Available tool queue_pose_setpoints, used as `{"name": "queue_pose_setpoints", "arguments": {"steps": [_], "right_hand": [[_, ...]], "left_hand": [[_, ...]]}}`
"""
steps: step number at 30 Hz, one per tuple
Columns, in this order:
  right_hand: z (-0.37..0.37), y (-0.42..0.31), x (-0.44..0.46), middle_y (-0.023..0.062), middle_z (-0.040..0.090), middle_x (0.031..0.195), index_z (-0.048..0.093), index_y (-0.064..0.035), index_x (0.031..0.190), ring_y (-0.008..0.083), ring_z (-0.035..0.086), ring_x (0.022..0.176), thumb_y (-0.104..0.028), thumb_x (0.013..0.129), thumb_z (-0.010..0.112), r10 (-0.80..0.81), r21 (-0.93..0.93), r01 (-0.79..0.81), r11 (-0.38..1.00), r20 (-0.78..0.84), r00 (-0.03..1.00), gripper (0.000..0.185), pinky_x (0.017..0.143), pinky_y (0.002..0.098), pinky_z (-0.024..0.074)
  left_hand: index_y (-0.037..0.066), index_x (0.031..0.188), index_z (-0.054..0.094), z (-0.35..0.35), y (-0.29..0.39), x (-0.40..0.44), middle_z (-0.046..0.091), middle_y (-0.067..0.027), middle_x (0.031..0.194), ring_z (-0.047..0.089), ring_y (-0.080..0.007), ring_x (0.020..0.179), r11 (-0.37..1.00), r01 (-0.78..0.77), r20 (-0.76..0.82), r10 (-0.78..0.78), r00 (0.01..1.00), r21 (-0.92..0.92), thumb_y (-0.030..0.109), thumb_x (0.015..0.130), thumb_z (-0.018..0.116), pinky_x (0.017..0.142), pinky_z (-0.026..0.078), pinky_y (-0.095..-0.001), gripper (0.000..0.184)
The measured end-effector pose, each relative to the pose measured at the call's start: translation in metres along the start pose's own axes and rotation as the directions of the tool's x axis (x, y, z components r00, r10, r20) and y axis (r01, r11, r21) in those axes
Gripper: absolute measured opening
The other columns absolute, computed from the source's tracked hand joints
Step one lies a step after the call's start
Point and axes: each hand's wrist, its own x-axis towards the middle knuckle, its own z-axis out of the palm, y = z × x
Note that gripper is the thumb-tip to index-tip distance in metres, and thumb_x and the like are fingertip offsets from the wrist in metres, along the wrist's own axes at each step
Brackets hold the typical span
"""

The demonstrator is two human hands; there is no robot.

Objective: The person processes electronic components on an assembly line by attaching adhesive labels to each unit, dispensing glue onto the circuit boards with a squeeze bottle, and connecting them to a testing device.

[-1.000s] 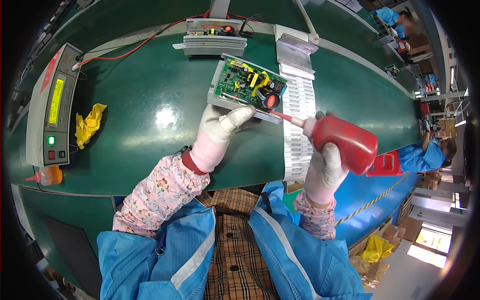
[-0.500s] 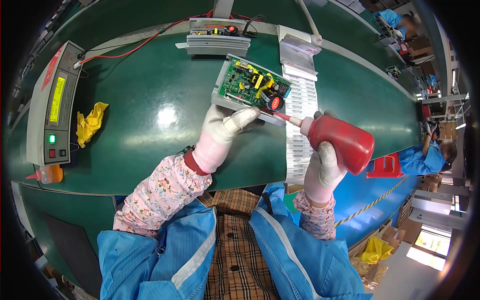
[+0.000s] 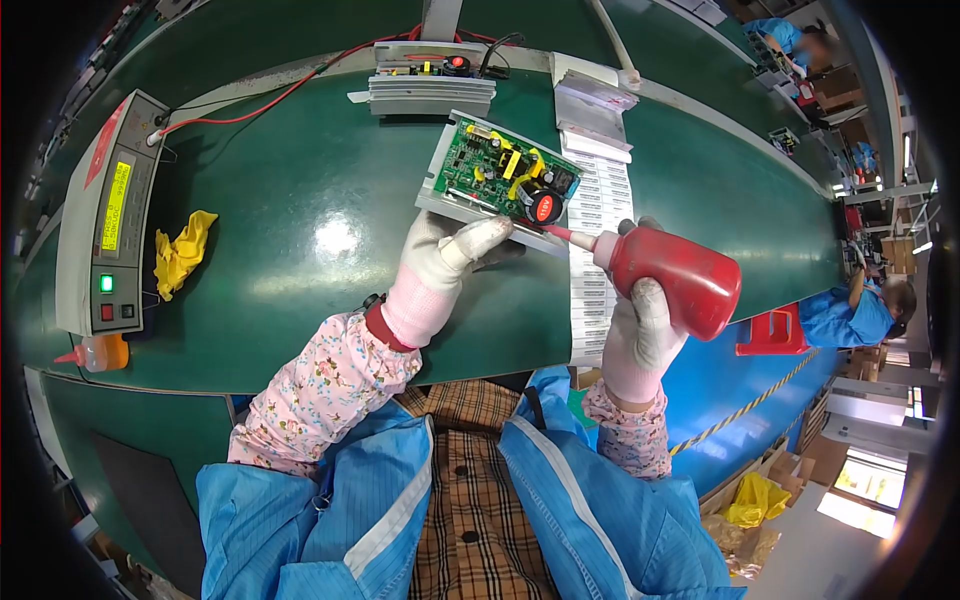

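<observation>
So the left hand [image 3: 455, 245], in a white glove, is clamped on the near edge of a metal case [image 3: 447, 204], thumb on top, and the green board [image 3: 480, 165] sits in that case, tipped a bit and held over the table [image 3: 500, 335], just left of the label sheets [image 3: 598, 265]. Right hand [image 3: 645, 330], gloved too, is wrapped round a red bottle [image 3: 685, 275] lying nearly sideways, with its nozzle [image 3: 575, 237] pointing left at the board's near right corner, right by the black coil [image 3: 541, 207] with the red sticker. Can't tell if the tip actually touches anything in there. Behind the board there's another unit [image 3: 430, 92] with a similar red sticker showing. Over on the left is a tester [image 3: 105, 225] with a lit yellow screen and a green light, a crumpled yellow cloth [image 3: 183, 253] near it, plus a small bottle [image 3: 105, 352] of orange stuff on its side.
</observation>
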Motion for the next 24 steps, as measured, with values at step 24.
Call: {"name": "queue_pose_setpoints", "arguments": {"steps": [24], "right_hand": [[-0.002, -0.053, 0.019, 0.0225, 0.045, 0.146, 0.042, -0.0083, 0.143, 0.0390, 0.047, 0.137, -0.019, 0.084, 0.079, 0.194, 0.539, -0.116, 0.834, -0.092, 0.977, 0.071, 0.115, 0.0553, 0.0420]], "left_hand": [[0.007, 0.145, 0.050, -0.036, -0.002, 0.005, 0.064, -0.0102, 0.137, 0.065, -0.0286, 0.119, 0.980, -0.193, 0.404, 0.197, 0.893, -0.051, -0.005, 0.062, 0.090, 0.102, 0.054, -0.0433, 0.093]]}}
